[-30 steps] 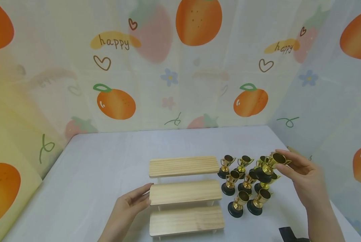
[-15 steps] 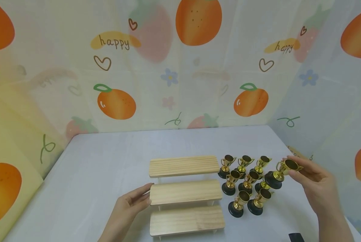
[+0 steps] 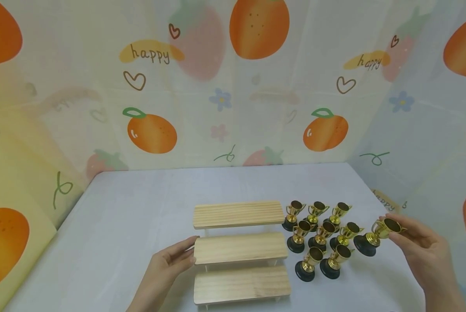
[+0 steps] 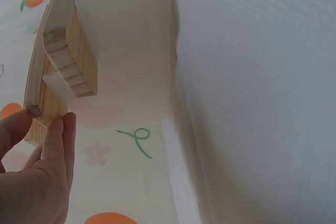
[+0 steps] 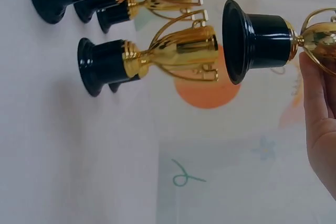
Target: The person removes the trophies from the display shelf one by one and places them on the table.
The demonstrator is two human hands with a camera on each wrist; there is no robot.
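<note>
My right hand (image 3: 425, 251) grips a small gold trophy (image 3: 377, 236) by its cup, at the right of the head view. The trophy tilts, and its black base (image 5: 257, 40) is raised off the table in the right wrist view. Several matching trophies (image 3: 343, 236) stand upright just left of it, in rows. My left hand (image 3: 168, 262) pinches the left end of the middle board (image 3: 240, 248) of a three-step wooden display stand, thumb on top and fingers (image 4: 55, 142) beneath in the left wrist view.
The stand's top board (image 3: 236, 214) and front board (image 3: 242, 285) bear nothing. White side supports (image 4: 131, 51) hold the boards up. A white-covered table (image 3: 139, 203) lies beneath, with a fruit-printed cloth (image 3: 256, 99) behind it and at both sides.
My right hand has carried its trophy rightward and toward me, from over the other trophies to their right side. My left hand keeps its hold on the stand.
</note>
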